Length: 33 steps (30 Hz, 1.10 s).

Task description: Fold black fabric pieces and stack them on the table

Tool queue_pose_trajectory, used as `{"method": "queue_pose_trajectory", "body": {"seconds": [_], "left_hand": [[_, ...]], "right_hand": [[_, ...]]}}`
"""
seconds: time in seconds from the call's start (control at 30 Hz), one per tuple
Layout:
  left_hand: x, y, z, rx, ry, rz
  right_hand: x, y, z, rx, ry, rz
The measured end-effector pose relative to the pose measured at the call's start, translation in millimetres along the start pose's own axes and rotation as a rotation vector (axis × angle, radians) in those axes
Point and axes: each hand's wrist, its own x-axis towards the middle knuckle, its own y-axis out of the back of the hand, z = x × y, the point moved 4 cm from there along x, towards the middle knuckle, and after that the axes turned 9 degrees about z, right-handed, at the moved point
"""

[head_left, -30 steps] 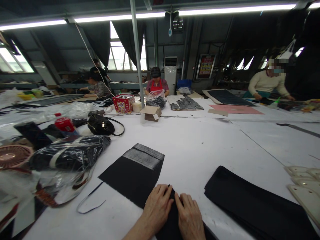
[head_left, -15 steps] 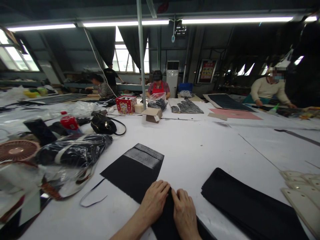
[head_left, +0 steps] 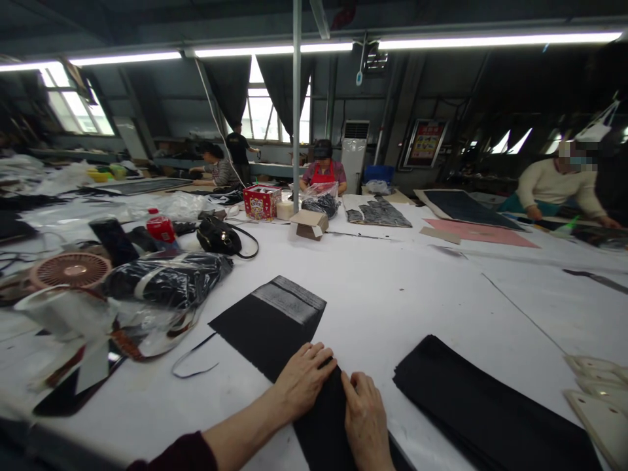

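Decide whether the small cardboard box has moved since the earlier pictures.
No. The cardboard box still sits at the foot of the metal pole; only the camera view shifted.

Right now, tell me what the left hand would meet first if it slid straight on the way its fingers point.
Probably nothing near: the left hand, flat on a black cloth strip, points just right of the black fabric stack, onto bare white table.
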Motion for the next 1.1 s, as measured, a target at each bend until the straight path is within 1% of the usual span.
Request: {"method": "queue_pose_trajectory", "body": {"seconds": [0.17,0.3,0.5,0.63,0.73,0.9,1.0,1.1], "left_hand": [[2,-3.5,6,-0.008,-0.041,-0.054],[1,-6.1,9,-0.012,-0.056,-0.057],[4,-6.1,13,0.006,-0.135,-0.088],[7,-7.9,20,0.014,-0.193,-0.115],[5,-10.6,25,0.028,-0.198,-0.126],[2,-10.7,31,0.041,-0.192,-0.104],[4,-11.1,36,0.059,-0.241,-0.092],[6,-15.5,41,0.042,-0.299,-0.130]], "right_hand": [[-4,7,2,0.012,-0.011,0.026],[-9,11,5,0.020,-0.015,0.021],[-19,18,10,0.023,-0.017,0.012],[-24,25,12,0.019,-0.014,0.031],[-27,30,14,0.027,-0.013,0.042],[-33,36,18,0.051,-0.028,0.007],[-38,39,21,0.060,-0.033,-0.021],[-43,45,24,0.071,-0.038,-0.026]]}}
